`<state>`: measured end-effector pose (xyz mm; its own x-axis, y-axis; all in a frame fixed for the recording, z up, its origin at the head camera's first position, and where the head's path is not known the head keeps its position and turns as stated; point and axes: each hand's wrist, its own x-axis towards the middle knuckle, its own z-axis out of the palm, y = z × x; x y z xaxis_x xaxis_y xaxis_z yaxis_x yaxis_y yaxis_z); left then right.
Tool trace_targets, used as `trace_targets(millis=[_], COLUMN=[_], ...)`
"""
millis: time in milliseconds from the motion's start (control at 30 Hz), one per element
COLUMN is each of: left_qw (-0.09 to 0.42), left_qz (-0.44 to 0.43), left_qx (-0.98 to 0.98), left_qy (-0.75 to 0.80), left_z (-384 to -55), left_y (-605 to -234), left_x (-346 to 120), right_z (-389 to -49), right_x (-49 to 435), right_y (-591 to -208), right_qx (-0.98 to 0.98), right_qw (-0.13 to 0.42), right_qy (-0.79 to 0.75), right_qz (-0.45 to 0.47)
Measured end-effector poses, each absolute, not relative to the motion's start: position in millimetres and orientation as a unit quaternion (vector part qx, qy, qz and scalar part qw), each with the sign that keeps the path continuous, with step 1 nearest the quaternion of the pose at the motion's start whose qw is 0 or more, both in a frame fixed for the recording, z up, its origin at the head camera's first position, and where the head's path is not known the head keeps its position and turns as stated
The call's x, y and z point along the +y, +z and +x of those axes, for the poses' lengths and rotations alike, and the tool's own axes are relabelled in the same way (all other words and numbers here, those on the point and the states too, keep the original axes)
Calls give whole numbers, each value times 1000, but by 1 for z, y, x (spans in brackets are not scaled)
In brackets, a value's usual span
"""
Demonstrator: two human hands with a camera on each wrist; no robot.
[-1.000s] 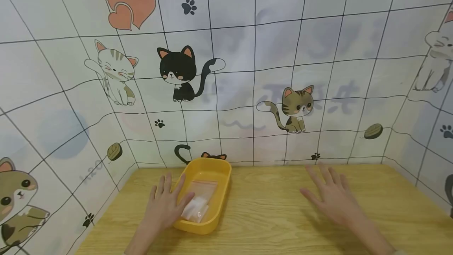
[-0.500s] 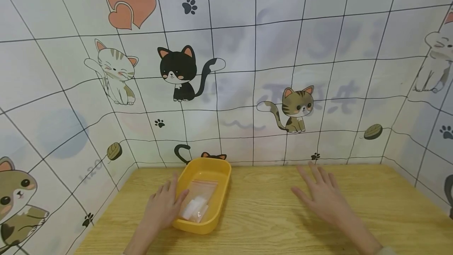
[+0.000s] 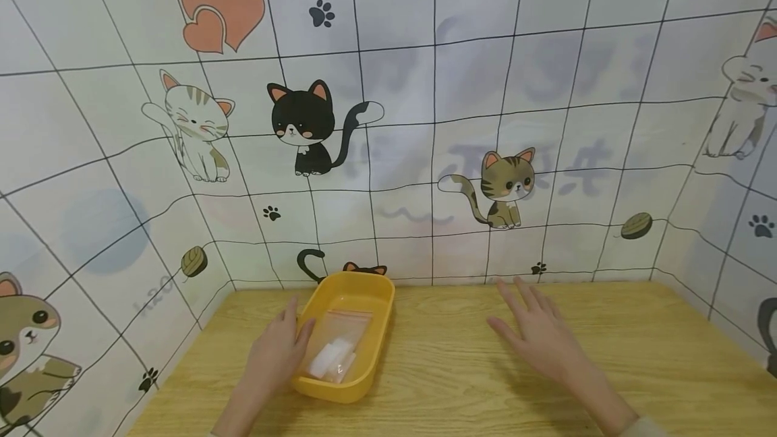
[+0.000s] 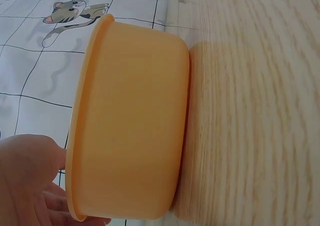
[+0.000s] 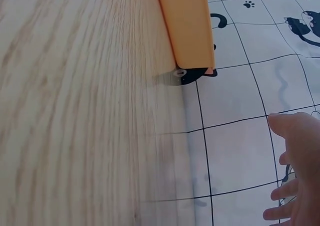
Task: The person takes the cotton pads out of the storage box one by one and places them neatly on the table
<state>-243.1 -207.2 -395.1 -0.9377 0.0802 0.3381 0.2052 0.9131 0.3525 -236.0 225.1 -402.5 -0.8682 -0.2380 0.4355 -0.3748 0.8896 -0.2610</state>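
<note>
A yellow plastic bin [image 3: 375, 349] stands on the wooden table, left of the middle. In it lies a clear zip bag [image 3: 349, 330] with white pieces inside, their kind too small to tell. My left hand [image 3: 272, 349] is at the bin's left side, thumb toward the inside and fingers along the outside. From the left wrist, part of the thumb is hidden behind the rim [image 4: 80, 121]; whether skin touches plastic I cannot tell. On the right, my right hand [image 3: 540, 336] hovers above the table with fingers spread and holds nothing.
A wooden table [image 3: 449, 369] spans the front. Right behind the bin rises a white wall covering [image 3: 407, 235] printed with cats and grid lines; it also closes in the left and right sides.
My left hand has drawn down from over the bin's edge to its left side, its fingers closer together. The right hand has drifted left. Bin and bag stay in place.
</note>
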Motion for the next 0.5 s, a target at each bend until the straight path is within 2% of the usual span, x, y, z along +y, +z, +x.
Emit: trace_targets(millis=[500], left_qw=[181], left_qz=[-81], left_qx=[-945], left_qy=[-262], left_z=[-254], left_y=[-399], left_x=[-215], right_z=[-243], right_x=[209], right_y=[-405], right_qx=[-944], right_qw=[202], right_qy=[202], right_qz=[166])
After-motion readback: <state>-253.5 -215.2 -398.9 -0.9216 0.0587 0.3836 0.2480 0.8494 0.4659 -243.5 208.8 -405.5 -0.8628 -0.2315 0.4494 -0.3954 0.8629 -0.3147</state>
